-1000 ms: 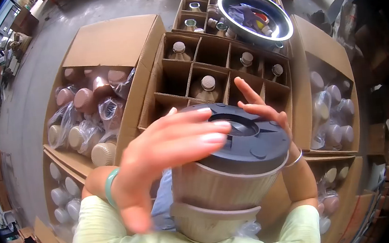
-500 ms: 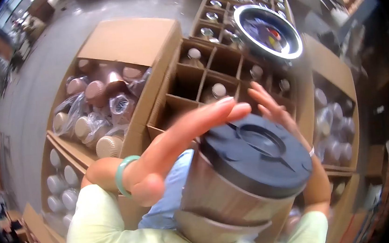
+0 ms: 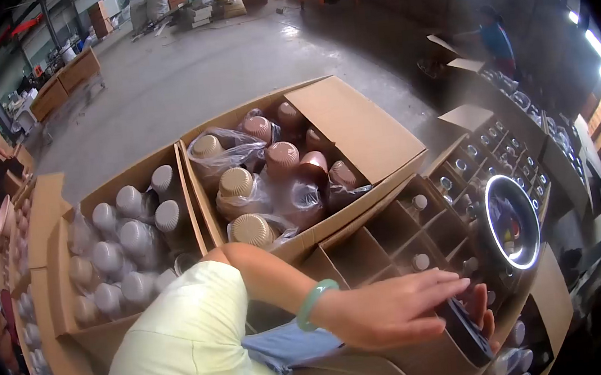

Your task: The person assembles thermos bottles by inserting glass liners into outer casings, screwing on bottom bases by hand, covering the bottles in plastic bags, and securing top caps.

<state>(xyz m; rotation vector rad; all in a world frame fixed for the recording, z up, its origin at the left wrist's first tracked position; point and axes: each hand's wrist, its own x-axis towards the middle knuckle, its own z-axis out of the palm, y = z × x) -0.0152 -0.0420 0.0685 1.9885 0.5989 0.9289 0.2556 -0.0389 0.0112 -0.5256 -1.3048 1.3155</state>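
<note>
My left hand [image 3: 392, 310], with a green bangle at its wrist, stretches its fingers flat over the dark grey lid [image 3: 466, 330]. The lid tops a large pinkish-brown container [image 3: 418, 360] close to my body. Beyond the lid's far edge, part of my right hand [image 3: 481, 309] shows with its fingers raised and apart; its palm is hidden. Just ahead stands a divided carton [image 3: 365, 257] with a few white-topped bottles [image 3: 421, 262] in its compartments.
A round metal bowl [image 3: 491, 223] with small colourful items rests on the cartons at right. Ahead, an open carton [image 3: 210, 229] holds ribbed pink and beige cups [image 3: 252, 230]; left of it, another carton holds pale cups [image 3: 135, 236]. Two people [image 3: 1, 169] [image 3: 496, 42] are farther off.
My view has swung left, bringing more floor and the pale cups into sight. The container now lies lower right. My left hand reaches across the lid, and my right hand is more hidden.
</note>
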